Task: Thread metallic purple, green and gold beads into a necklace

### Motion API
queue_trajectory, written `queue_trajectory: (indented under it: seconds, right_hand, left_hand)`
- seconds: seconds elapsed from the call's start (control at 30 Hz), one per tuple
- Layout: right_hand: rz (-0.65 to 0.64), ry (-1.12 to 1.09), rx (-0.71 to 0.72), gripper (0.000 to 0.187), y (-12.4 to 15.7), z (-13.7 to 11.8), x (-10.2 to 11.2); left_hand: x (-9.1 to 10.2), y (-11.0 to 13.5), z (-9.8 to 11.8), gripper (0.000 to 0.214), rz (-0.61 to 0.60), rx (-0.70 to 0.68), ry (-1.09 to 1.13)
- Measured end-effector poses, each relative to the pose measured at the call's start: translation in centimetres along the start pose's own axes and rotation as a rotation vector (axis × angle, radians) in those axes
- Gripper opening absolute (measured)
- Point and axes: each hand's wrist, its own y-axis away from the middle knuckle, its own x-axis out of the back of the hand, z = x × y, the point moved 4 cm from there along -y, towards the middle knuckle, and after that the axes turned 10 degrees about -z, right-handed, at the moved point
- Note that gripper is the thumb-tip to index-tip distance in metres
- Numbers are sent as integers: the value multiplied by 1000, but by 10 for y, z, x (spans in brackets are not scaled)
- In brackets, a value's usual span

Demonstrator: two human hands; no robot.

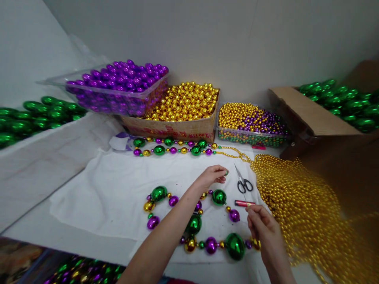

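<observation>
My left hand reaches over the white cloth with its fingertips closed on a small green bead. At the lower right, my right hand is pinched around a thin, pale strand; whether it is thread or a needle I cannot tell. A string of large green, purple and gold beads curves over the cloth, partly hidden under my left forearm. Its end with a purple bead lies between my hands. Open scissors with black handles and a red lighter rest just beyond my right fingers.
A finished-looking bead necklace lies along the back. Behind it stand a tub of purple beads, a carton of gold beads and a tub of mixed beads. Gold bead strands heap at right, beside a brown box.
</observation>
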Motion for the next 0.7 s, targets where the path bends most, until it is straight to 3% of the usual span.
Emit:
queue_trajectory:
  seconds: [0.2, 0.7]
  right_hand:
    - [-86, 114, -103, 41, 11, 4, -13]
    - [-104, 209, -102, 43, 18, 2, -21]
  left_hand:
    - [12, 39, 10, 22, -96, -57, 482]
    - [15, 51, 19, 24, -108, -119, 584]
